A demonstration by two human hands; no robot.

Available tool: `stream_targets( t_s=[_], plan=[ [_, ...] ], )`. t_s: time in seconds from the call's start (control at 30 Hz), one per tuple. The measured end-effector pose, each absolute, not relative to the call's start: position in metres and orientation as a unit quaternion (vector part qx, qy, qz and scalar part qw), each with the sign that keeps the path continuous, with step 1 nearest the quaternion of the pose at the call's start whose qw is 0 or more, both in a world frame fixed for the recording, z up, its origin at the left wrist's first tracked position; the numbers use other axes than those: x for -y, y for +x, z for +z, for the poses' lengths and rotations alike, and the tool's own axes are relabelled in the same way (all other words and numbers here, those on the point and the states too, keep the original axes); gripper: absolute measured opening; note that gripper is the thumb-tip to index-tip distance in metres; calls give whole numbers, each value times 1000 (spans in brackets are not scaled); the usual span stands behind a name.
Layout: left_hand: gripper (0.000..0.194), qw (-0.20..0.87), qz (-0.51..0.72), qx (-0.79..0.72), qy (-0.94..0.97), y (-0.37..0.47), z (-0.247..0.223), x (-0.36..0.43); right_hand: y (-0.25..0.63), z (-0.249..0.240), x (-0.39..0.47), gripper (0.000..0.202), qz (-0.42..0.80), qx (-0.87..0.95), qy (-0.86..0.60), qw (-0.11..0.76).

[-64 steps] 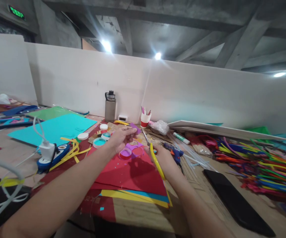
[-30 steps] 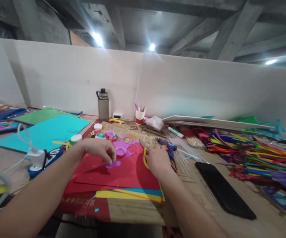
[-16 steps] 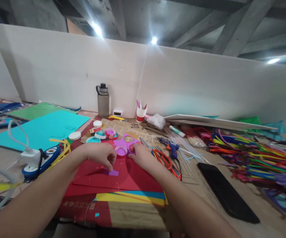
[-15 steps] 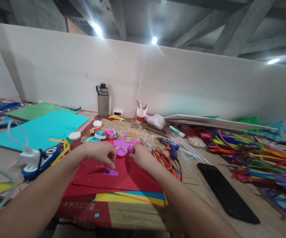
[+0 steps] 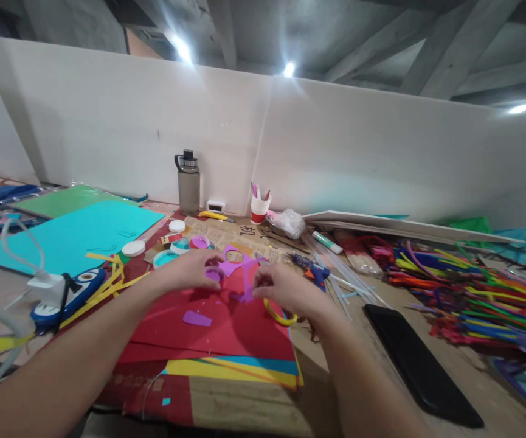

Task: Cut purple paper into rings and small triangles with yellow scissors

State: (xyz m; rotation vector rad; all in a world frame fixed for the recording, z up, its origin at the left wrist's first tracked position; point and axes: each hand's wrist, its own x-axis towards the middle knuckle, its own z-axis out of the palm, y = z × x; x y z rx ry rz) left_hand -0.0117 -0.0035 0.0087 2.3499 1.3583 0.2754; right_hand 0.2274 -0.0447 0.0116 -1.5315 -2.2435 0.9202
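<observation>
My left hand (image 5: 190, 274) pinches one end of a purple paper cut-out (image 5: 235, 258) with round holes, just above the red sheet (image 5: 230, 331). Facing it, my right hand (image 5: 290, 289) pinches a purple strip (image 5: 247, 285) of the same paper. Yellow-handled scissors (image 5: 281, 317) hang from its fingers, their blades hidden by the hand. A small loose purple piece (image 5: 196, 318) lies flat on the red sheet in front of my left hand. Yellow and blue sheets (image 5: 235, 368) stick out from under the red one.
A blue glue gun (image 5: 311, 272) and a black phone (image 5: 422, 365) lie to the right, with a heap of coloured pipe cleaners (image 5: 472, 292) beyond. At left are a turquoise sheet (image 5: 71, 237), a power strip (image 5: 69, 292) and white lids (image 5: 134, 248). A bottle (image 5: 188, 182) and cup (image 5: 259, 210) stand by the wall.
My left hand let the small purple piece drop on the red sheet and moved to the cut-out. My right hand set the scissors down, then took them and the purple strip up.
</observation>
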Motion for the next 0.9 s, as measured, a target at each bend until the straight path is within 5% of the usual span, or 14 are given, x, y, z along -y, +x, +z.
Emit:
stream_targets(
  t_s=[0.1, 0.23, 0.47, 0.67, 0.77, 0.83, 0.9],
  plan=[
    [57, 180, 71, -503, 843, -25, 23, -1, 233, 21, 57, 11, 464, 805, -369, 40],
    [51, 146, 29, -527, 837, -35, 24, -3, 228, 17, 63, 18, 474, 820, -319, -40],
    [41, 132, 99, -519, 839, -25, 2, -7, 215, 1, 53, 17, 255, 823, -485, 147],
    [38, 100, 126, -452, 877, -10, -17, -2, 200, -4, 66, 37, 208, 872, -432, 99],
    [37, 79, 78, -426, 898, -9, -20, 3, 208, 15, 80, 24, 274, 878, -391, 29],
    [33, 73, 75, -428, 898, -8, -20, 6, 215, 29, 87, 23, 424, 847, -315, -61],
    [34, 74, 87, -438, 892, -7, -19, 7, 220, 35, 87, 30, 548, 781, -293, -56]
  ],
)
